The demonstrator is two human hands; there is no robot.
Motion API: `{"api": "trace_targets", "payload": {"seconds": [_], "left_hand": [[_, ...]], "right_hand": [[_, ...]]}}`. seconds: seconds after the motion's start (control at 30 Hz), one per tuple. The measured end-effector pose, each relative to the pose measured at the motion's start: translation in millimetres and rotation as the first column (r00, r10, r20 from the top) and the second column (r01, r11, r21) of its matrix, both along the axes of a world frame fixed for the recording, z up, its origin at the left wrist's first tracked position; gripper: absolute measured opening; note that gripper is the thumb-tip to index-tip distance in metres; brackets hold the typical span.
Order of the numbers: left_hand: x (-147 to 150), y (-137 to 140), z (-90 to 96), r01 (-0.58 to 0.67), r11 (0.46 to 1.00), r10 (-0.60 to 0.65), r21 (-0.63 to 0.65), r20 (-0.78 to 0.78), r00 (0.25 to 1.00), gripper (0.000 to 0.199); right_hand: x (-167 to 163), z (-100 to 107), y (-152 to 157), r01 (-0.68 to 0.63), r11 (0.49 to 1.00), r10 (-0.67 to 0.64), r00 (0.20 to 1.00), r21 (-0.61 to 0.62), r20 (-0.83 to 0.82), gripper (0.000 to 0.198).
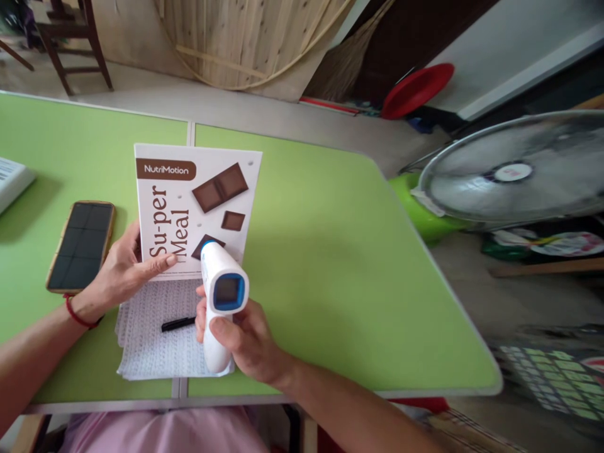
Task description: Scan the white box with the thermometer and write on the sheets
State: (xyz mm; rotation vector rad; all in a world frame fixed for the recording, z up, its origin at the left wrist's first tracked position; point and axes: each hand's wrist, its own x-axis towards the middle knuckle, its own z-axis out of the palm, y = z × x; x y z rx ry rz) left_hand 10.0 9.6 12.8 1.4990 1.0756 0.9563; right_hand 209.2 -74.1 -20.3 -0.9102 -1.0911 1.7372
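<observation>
My left hand (125, 267) grips the lower left edge of a white box (221, 182) printed "NutriMotion Su-per Meal" with chocolate pieces, its thumb across the front. Wrapped round the handle of a white infrared thermometer (218, 264) is my right hand (240, 336). The thermometer's nose points at the lower part of the box and its small blue-framed screen, which looks dark, faces me. Under both lie sheets of paper covered in handwriting (151, 352), with a black pen (178, 324) on top, its right end by my right fingers.
A smartphone (81, 245) lies on the green folding table (330, 270), left of my left hand. At the left edge sits a white box-like object (12, 182). Beyond the table's right side stands a fan (514, 173). A wooden chair (78, 31) and a red basin (418, 91) are farther back.
</observation>
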Motion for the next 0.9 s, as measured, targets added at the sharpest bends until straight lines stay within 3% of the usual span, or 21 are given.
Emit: {"api": "trace_targets", "payload": {"seconds": [0.33,0.9], "left_hand": [[-0.4,0.0,-1.9,0.001,1.000,-0.001,-0.003,0.009,1.000,0.043],[-1.0,-0.8,1.5,-0.027,0.999,0.025,-0.029,-0.069,0.997,0.042]], "right_hand": [[1.1,-0.9,1.2,0.000,0.998,-0.001,1.000,0.070,0.021,0.028],[1.3,3.4,2.5,-0.002,1.000,0.002,1.000,0.025,0.031,0.032]]}}
